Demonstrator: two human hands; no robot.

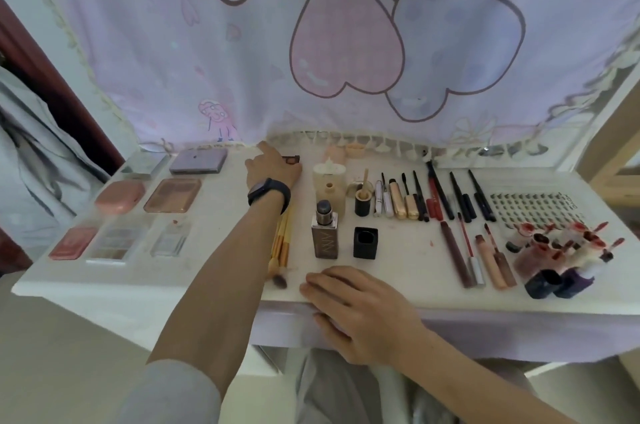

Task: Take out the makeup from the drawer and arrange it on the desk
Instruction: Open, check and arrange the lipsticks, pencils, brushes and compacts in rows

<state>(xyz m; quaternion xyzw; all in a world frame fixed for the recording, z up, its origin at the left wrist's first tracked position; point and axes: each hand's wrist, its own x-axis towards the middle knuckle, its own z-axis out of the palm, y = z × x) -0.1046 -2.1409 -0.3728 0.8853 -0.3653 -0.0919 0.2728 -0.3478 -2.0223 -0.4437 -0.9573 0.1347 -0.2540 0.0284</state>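
White desk (pixel 398 273) under flat right hand (pixel 363 316); left hand (pixel 273 170) reaches palette (pixel 292 159), grip unclear.

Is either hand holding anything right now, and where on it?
Right hand holds nothing, flat on the desk edge. Left hand covers a small dark palette at its left end; grip hidden.

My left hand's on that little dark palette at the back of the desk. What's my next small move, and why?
Probably nudge the dark palette left toward the purple case, squaring it with that back row: your left hand is on it, and bare desk separates them.
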